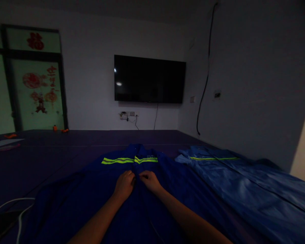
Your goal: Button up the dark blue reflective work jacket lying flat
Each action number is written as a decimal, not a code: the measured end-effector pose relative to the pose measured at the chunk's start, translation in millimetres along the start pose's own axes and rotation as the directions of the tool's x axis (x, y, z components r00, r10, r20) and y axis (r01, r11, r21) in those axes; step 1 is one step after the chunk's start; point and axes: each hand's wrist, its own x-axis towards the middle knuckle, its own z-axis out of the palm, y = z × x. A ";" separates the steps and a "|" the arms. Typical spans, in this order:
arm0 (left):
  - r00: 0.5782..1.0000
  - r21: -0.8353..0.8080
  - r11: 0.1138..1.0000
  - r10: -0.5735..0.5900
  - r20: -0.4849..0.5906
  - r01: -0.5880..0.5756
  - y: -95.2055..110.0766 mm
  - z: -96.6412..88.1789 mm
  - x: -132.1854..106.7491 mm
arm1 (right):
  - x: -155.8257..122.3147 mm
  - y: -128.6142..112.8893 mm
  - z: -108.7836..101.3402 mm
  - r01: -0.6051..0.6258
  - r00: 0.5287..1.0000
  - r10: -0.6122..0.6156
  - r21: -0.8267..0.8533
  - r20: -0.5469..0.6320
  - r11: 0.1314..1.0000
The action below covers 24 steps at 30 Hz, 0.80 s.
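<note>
A dark blue work jacket (pixel 96 189) with yellow-green reflective strips (pixel 119 160) across the chest lies spread out in front of me, collar at the far end. My left hand (pixel 125 184) is closed at the front opening, just below the strips, its fingers curled on the cloth edge. Opposite it, a small gap away, my right hand (pixel 150 180) pinches at the other side of the opening. The dim light hides exactly what is between the fingertips. Below my hands the front seam runs down between my forearms.
To the right lies a lighter blue garment (pixel 234 183) with a yellow-green strip. A white cable (pixel 20 217) loops at lower left. Small orange items (pixel 55 128) sit near the glass door (pixel 38 88). A television (pixel 149 79) hangs on the far wall; a black cable (pixel 205 81) dangles at right.
</note>
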 end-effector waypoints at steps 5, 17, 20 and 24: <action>1.000 0.013 1.000 0.003 -0.016 -0.003 1.3 -0.6 -0.4 | -1.2 -4.3 -0.3 0.005 1.000 -0.004 0.067 -0.016 0.998; 1.000 -0.012 1.000 0.021 -0.002 -0.021 -0.6 1.0 0.0 | 0.2 -3.1 1.9 -0.004 1.000 0.002 0.091 0.027 0.996; 1.000 -0.009 1.000 0.015 -0.006 -0.015 -0.6 1.2 0.0 | 0.0 -2.7 2.4 -0.004 1.000 0.001 0.082 0.025 0.997; 1.000 0.001 1.000 0.004 -0.026 -0.004 -0.3 1.1 -1.1 | -0.9 -5.1 1.0 0.010 0.999 -0.014 0.083 0.045 0.996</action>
